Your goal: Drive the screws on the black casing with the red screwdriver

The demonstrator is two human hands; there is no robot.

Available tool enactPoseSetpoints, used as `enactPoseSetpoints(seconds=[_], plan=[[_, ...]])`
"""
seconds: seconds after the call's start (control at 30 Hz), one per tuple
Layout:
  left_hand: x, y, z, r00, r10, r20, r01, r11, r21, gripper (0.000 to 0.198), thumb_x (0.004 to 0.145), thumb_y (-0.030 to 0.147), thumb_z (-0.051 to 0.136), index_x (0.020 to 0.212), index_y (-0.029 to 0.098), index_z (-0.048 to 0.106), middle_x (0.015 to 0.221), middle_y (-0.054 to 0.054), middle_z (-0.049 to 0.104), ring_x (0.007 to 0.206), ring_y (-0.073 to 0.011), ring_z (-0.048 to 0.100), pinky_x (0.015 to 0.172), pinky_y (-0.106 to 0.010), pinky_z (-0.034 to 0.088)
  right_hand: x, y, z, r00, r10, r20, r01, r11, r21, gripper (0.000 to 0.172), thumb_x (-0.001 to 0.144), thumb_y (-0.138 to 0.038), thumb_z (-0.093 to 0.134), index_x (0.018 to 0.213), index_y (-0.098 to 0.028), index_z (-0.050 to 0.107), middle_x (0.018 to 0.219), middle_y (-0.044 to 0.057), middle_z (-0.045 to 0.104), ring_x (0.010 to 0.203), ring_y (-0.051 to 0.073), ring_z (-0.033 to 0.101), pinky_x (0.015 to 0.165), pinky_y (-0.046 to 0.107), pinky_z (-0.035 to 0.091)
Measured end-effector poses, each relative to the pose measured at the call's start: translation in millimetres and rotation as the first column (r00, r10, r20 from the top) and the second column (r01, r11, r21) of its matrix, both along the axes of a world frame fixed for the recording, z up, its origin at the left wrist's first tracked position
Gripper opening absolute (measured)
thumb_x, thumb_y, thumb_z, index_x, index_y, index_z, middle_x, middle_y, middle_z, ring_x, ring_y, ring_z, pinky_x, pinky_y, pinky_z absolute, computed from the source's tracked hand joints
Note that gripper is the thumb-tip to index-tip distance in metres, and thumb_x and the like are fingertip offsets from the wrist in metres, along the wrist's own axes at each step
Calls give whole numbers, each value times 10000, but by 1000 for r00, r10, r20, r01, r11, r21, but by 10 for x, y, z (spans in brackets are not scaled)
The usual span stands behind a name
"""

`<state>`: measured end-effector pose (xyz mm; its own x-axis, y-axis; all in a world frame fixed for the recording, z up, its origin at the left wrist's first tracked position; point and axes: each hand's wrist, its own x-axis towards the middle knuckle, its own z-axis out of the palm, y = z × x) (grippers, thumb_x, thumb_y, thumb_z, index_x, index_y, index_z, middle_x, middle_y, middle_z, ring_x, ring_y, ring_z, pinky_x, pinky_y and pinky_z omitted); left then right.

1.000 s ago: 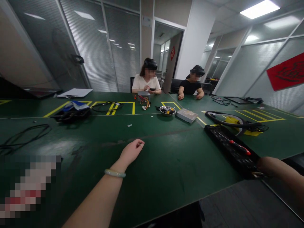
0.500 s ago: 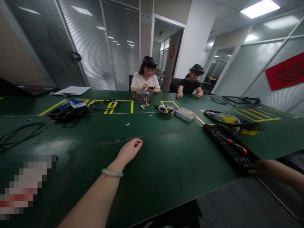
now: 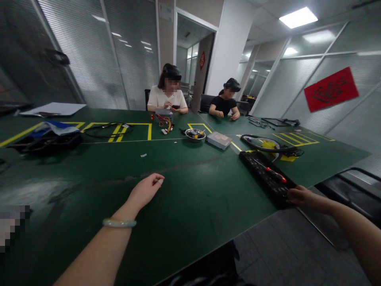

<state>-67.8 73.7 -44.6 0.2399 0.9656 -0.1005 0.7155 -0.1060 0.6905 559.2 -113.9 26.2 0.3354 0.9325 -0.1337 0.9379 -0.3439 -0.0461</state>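
Note:
My left hand [image 3: 147, 188], a pale green bangle on its wrist, rests on the green table [image 3: 205, 206] with its fingers curled in and the thumb close to them. Whether anything is between those fingertips is hidden. Over at the table's right edge, my right hand [image 3: 300, 197] grips the near end of a long black keyboard [image 3: 262, 171]. The keyboard lies at a slant, its near end by the table edge. On top of it rests a screwdriver [image 3: 276, 174] with a red handle, its shaft pointing away from me.
Beyond the keyboard lie a black cable loop [image 3: 258, 143] and something yellow. A grey metal box [image 3: 218, 140] and a metal bowl [image 3: 195, 135] of small parts stand mid-table. A power supply [image 3: 164, 114] with wires sits before one person; another sits right. A black chair [image 3: 351, 194] stands right.
The view has turned to the right, so the table's things sit further left. More of my right forearm shows. My right hand stays on the keyboard's end; my left keeps its curled pose.

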Motion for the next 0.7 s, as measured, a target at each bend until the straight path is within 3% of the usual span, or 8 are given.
enactPoseSetpoints(seconds=[0.2,0.37,0.5,0.63,0.7], plan=[[3,13,-15,1000,-18,-7,18,1000,7,407,916,496,443,1192,250,612,1058,-48,709,924,-226,672,726,-294,481,78,167,230,999,40,-3,-40,999,22,135,870,-262,562,878,-232,693,993,128,674,942,246,609,915,316,395],[10,-4,16,1000,-8,-27,9,1000,9,393,908,477,456,1178,239,615,1097,-53,701,975,-232,660,761,-294,479,-89,352,183,1000,-10,24,8,995,96,307,923,-310,516,1150,-187,682,1255,143,596,1133,243,559,974,300,341],[19,-33,54,1000,-18,-18,18,1000,6,393,916,485,440,1175,243,609,1070,-54,694,954,-237,656,749,-310,471,-125,255,85,984,-174,41,166,974,152,391,943,-309,474,1268,-164,635,1315,193,569,1183,291,555,961,352,346],[25,-30,58,1000,-19,-25,19,1000,-1,399,918,498,434,1178,250,609,1065,-50,691,935,-239,657,724,-313,467,7,18,35,899,-434,56,409,879,246,567,973,-392,375,1400,-40,498,1350,339,501,1265,416,498,947,468,343],[23,-23,50,1000,-18,-22,18,1000,-7,406,917,505,439,1188,252,605,1069,-49,689,929,-238,658,716,-310,467,68,-75,-6,864,-503,19,483,840,245,619,969,-410,385,1376,41,500,1275,355,560,1225,417,547,912,448,385]])
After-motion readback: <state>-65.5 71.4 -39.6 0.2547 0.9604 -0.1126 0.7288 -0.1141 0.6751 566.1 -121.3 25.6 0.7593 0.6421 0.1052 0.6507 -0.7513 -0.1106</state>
